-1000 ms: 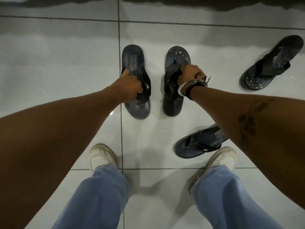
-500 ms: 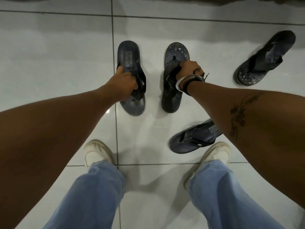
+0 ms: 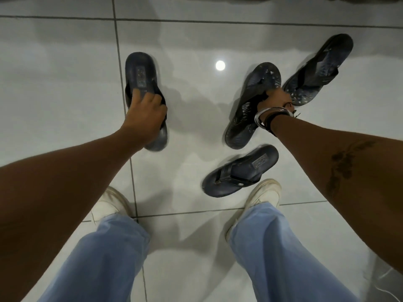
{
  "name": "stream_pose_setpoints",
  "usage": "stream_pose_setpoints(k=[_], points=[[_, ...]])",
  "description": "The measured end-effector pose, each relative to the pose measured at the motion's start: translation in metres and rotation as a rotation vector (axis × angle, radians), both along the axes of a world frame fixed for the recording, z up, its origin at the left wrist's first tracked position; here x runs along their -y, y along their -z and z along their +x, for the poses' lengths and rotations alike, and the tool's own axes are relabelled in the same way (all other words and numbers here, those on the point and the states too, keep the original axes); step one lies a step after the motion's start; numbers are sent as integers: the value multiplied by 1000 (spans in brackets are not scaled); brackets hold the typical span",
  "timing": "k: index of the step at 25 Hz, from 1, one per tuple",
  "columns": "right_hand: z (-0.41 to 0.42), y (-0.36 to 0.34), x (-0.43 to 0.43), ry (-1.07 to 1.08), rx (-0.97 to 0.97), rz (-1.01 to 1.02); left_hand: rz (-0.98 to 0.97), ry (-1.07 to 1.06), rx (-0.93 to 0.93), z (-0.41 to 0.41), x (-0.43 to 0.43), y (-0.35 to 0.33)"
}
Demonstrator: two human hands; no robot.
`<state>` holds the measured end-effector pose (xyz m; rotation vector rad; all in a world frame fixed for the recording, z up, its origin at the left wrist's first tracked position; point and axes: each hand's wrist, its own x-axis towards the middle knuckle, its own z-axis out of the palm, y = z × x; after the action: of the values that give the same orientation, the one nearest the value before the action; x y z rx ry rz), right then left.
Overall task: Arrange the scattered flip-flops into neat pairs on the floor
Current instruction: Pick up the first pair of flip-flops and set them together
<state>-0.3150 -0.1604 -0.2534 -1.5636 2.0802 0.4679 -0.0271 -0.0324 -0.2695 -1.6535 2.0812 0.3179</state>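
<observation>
The fingers of the right hand were curled shut around the straps of a dark, paint-speckled rubber flip-flop, right of centre in the frame. That flip-flop's long axis ran from lower left to upper right, its toe end just beside, perhaps touching, the toe end of a second speckled dark flip-flop lying on the same slant in the upper right. Whether the held sole was on the glossy white tiled floor or just above it could not be told. The matching partner thus lay directly beyond the right fingertips, so this hand was plainly the nearer one for closing that pair. The right wrist, ringed by silver and black bangles, led back along a straight, outstretched forearm to the right edge of the frame.

The left hand, left of centre, had its fingers closed over the strap of a dark navy flip-flop with a pale rectangular label, the thumb pressed on the footbed. Its long axis ran almost straight up the frame, heel end uppermost. Its likely mate, a navy labelled flip-flop, lay well apart, lower and to the right, just beside the right white sneaker, on a slant. The left forearm stretched in from the lower left. Judging by this, the speckled pair needed only a small turn, while the navy pair had yet to be brought together.
</observation>
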Motion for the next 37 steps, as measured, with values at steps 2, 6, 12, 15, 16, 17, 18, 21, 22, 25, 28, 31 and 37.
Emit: stream_pose_setpoints(k=[2, 6, 12, 15, 16, 17, 18, 21, 22, 25, 28, 31, 37], points=[[-25, -8, -2, 6, -7, -35, -48, -88, -51, -34, -3, -6], [-88, -31, 0, -18, -56, -91, 25, -113, -149, -97, 1, -12], [-178, -31, -14, -6, -111, -94, 70, -233, -109, -122, 5, 5], [-197, -9, -26, 63, -133, -69, 34, -283, -94, -114, -4, 15], [-197, -4, -30, 83, -134, -56, 15, -293, -81, -109, -7, 15], [-200, 3, -33, 95, -127, -37, -8, -299, -69, -104, -7, 15], [-200, 6, -35, 98, -116, -10, -34, -309, -68, -97, -6, 15], [-192, 13, -39, 163, -155, 31, -90, -308, -52, -71, -3, 10], [-181, 11, -44, 225, -194, 7, -101, -317, -39, -63, 0, 7], [-131, 17, -74, 225, -232, -35, -74, -477, -40, -44, 3, 6], [-60, 21, -124, 202, -131, 199, 26, -508, -15, -30, 1, 9], [-7, 29, -171, 272, -2, 426, 91, -473, -21, -24, 1, 10], [1, 35, -153, 158, 44, 436, 101, -439, -89, -46, 12, 5]])
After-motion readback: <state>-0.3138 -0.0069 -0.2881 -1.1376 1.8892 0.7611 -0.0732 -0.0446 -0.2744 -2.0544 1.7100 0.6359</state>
